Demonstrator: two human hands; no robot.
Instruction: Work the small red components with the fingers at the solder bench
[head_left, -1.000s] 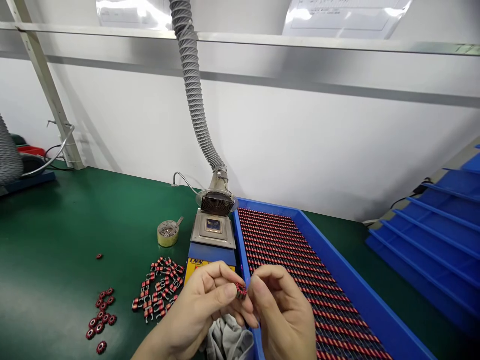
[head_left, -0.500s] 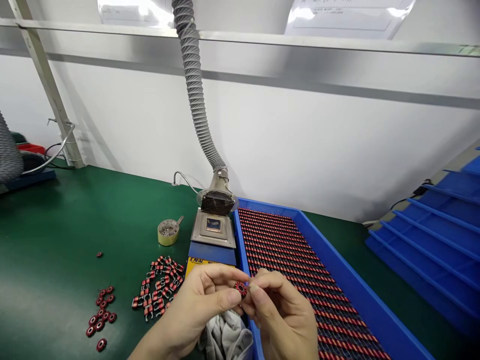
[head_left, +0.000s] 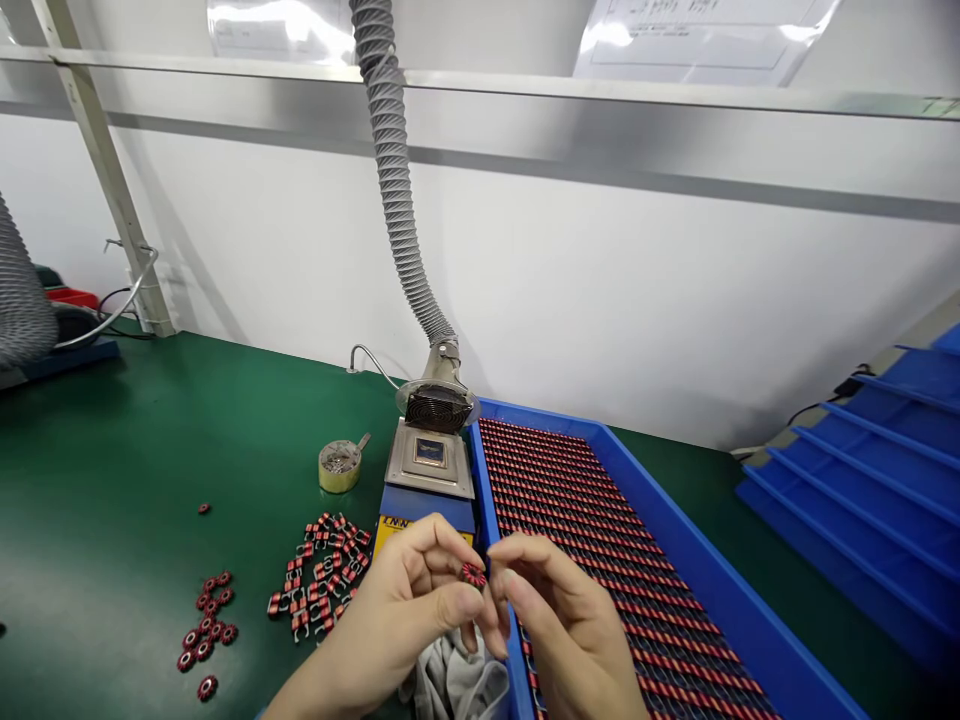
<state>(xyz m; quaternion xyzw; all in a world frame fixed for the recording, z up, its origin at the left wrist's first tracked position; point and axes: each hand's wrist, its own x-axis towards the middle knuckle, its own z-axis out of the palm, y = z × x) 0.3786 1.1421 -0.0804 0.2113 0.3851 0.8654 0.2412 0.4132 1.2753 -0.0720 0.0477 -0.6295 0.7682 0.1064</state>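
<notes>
My left hand [head_left: 409,605] and my right hand [head_left: 566,625] meet at the bottom centre, in front of the solder pot [head_left: 429,470]. Between their fingertips they pinch one small red and black ring coil [head_left: 473,574]. The coil is held flat, just above the near left edge of the blue tray [head_left: 720,590], which is filled with rows of red and black coils. A grey cloth [head_left: 461,680] lies under my hands.
On the green mat lie a pile of coils with wire leads [head_left: 319,575] and a cluster of ring coils [head_left: 204,625] at the left. A small tin [head_left: 338,466] stands beside the solder pot under a grey fume hose [head_left: 394,190]. Stacked blue trays [head_left: 877,480] fill the right.
My hands have turned the ring coil between the fingertips, from edge-on to flat. The view has shifted slightly to the left and down.
</notes>
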